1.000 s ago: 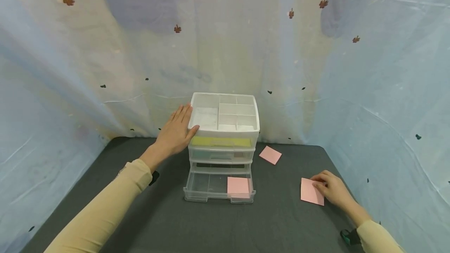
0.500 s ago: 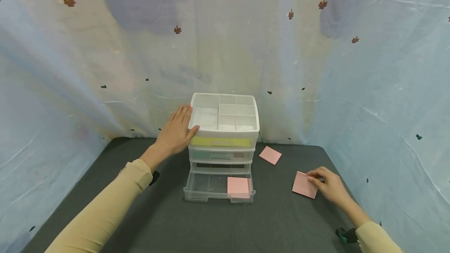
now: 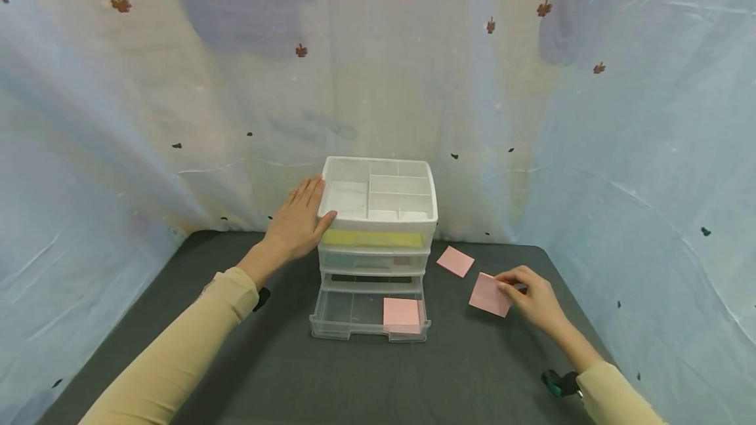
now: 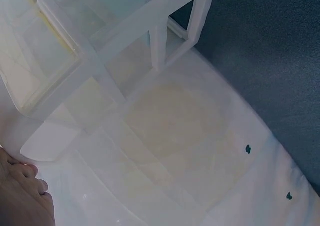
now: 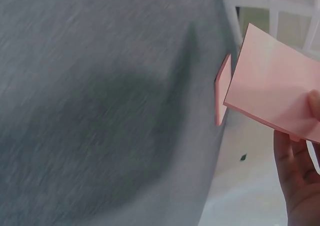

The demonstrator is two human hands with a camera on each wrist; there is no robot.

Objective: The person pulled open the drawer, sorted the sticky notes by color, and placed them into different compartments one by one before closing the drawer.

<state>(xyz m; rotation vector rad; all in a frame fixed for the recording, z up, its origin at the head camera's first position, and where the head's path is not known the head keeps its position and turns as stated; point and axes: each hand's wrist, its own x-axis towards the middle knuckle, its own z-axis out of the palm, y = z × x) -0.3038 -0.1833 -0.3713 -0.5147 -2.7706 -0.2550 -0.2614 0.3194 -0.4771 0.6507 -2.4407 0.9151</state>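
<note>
My left hand (image 3: 295, 220) rests with straight fingers against the left side of a white drawer organizer (image 3: 378, 218), thumb at its front top edge. In the left wrist view the fingers (image 4: 30, 186) show at the lower left beside the organizer's frame. My right hand (image 3: 531, 297) pinches a pink sticky note pad (image 3: 490, 295) by its edge, above the table; the right wrist view shows the same pad (image 5: 275, 80) between thumb and fingers. The organizer's bottom drawer (image 3: 354, 310) is pulled out, with another pink pad (image 3: 401, 315) at its right side.
A third pink pad (image 3: 455, 261) lies on the dark table (image 3: 354, 385) right of the organizer. Something yellow (image 3: 372, 239) shows in the closed top drawer. A patterned cloth (image 3: 378, 84) hangs behind the table.
My right hand has lifted the pink sticky note pad off the table on the right and carried it left towards the organizer. The left hand has stayed in place.
</note>
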